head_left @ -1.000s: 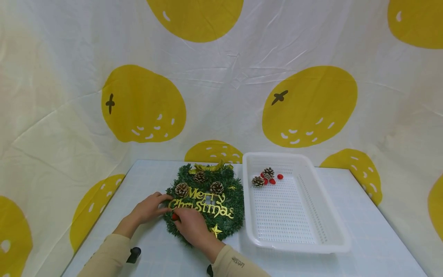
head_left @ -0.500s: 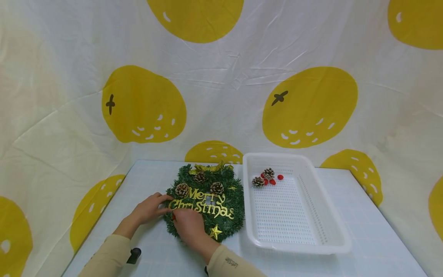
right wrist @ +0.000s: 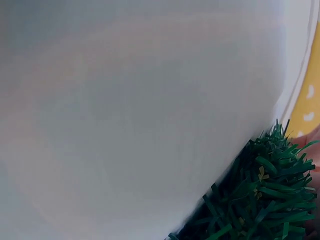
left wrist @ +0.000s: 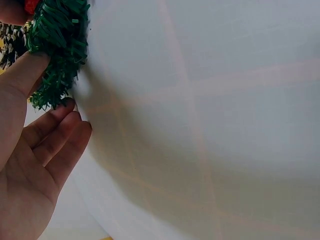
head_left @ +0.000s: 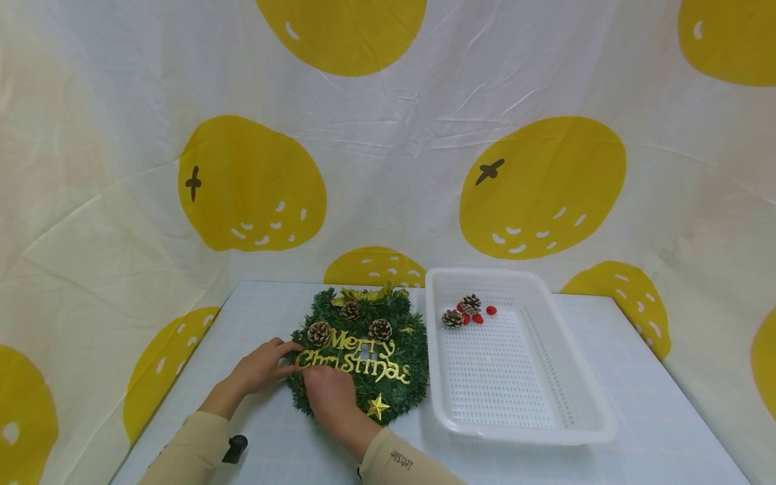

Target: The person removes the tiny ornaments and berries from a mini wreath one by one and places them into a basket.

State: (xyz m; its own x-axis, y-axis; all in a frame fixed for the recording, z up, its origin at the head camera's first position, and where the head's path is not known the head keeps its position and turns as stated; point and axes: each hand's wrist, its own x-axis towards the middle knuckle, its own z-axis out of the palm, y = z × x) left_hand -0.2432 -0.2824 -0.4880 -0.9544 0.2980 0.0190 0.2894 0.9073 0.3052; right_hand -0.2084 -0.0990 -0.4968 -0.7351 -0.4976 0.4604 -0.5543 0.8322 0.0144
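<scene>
A green Christmas wreath (head_left: pixel 397 397) lies on the table, bearing pine cones, a gold star (head_left: pixel 378 407) and gold "Merry Christmas" lettering (head_left: pixel 364 357). At its left edge my left hand (head_left: pixel 263 365) grips the greenery; in the left wrist view the thumb (left wrist: pixel 31 70) lies on top, with the other fingers at the underside. My right hand (head_left: pixel 332 396) is over the lower left of the wreath, fingertips down in the greenery. It pinches a small red berry (left wrist: pixel 31 6), partly visible in the left wrist view and hidden by the hand in the head view.
Right of the wreath stands a white perforated plastic basket (head_left: pixel 582 377). Pine cones (head_left: pixel 452 318) and several red berries (head_left: pixel 492 310) lie at its far left end. A patterned cloth (head_left: pixel 388 188) hangs behind the pale table (head_left: pixel 655 417).
My right hand has shifted slightly left and down into the wreath, and the red berry at its fingertips has gone from sight in the head view. My left hand stays in place.
</scene>
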